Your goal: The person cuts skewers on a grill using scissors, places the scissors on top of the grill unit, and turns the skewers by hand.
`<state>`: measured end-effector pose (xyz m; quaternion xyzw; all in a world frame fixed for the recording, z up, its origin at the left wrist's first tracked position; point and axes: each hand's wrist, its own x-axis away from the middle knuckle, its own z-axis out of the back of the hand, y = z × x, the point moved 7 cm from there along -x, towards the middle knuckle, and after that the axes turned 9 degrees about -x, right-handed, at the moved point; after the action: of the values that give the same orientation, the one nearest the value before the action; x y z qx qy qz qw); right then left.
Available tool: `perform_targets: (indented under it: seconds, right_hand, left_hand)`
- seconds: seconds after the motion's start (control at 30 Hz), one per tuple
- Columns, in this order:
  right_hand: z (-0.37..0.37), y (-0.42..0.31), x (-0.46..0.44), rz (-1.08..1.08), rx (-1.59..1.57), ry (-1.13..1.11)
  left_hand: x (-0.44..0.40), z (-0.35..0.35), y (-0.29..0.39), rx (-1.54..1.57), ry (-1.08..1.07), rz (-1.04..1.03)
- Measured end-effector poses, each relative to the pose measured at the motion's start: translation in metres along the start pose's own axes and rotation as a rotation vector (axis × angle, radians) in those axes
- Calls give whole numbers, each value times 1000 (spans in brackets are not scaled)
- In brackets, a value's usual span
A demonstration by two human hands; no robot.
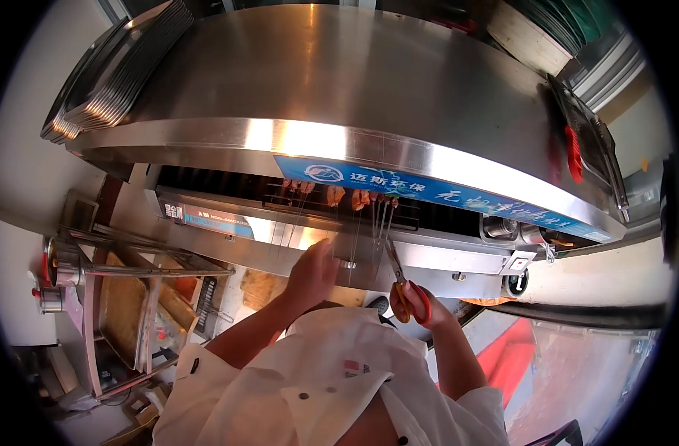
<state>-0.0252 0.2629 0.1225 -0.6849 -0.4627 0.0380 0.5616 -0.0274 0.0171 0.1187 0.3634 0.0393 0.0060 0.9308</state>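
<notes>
My right hand [431, 308] is closed round a pair of scissors [399, 276] with red and yellow handles. The blades point up towards the grill's front edge, close to the lower ends of several thin metal skewers [384, 221]. My left hand [315, 269] is raised left of the scissors, in front of the grill. Its fingers look loosely extended and slightly blurred, with no object visible in them. Several pieces of skewered meat [335, 195] lie over the grill [436, 215] under the hood, their skewers hanging out over the front edge. The hood hides the far part of the meat.
The steel hood [339, 74] overhangs the grill. Stacked metal trays [128, 74] stand on its left end; red-handled tongs [574, 152] and a dark tray lie at its right. A rack [94, 320] with trays stands at lower left. Metal containers [499, 226] sit at the grill's right end.
</notes>
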Motion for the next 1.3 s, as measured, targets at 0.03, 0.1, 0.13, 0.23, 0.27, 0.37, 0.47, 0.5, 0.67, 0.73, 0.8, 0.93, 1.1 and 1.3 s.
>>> perform_targets:
  seconds: [0.03,0.1,0.13,0.23,0.27,0.37,0.47,0.5,0.67,0.73,0.8,0.93,1.1,1.3]
  right_hand:
    - [1,6,2,11,-29,9]
    - [-1,17,7,11,-50,30]
    - [2,22,9,14,-69,60]
    - [-3,21,10,11,-20,47]
    - [-8,21,10,-14,-37,41]
    - [-13,20,8,-12,-72,25]
    - [-16,21,4,24,-143,-34]
    - [-17,21,3,26,-140,-39]
    - [-22,19,4,46,-132,-111]
    - [-23,17,8,60,-128,-109]
    - [-21,16,11,77,-124,-106]
    - [-16,18,16,76,-74,-79]
    - [-9,23,17,44,-81,-21]
    - [-17,15,12,53,4,-18]
  left_hand:
    - [-4,23,-7,-136,101,-28]
    - [-7,45,-45,-391,182,99]
    - [-8,48,-60,-539,221,108]
    - [-4,34,-95,-438,98,319]
    - [-3,30,-98,-439,101,325]
    - [-9,12,-106,-345,27,447]
    - [-12,1,-119,-336,40,468]
    - [-13,3,-117,-338,45,470]
    - [-18,8,-116,-526,20,560]
    - [-19,12,-119,-586,2,561]
    - [-19,16,-126,-646,-16,559]
    - [-14,29,-147,-715,-88,512]
    - [-12,32,-141,-419,74,227]
    - [-5,-14,-112,1177,-199,607]
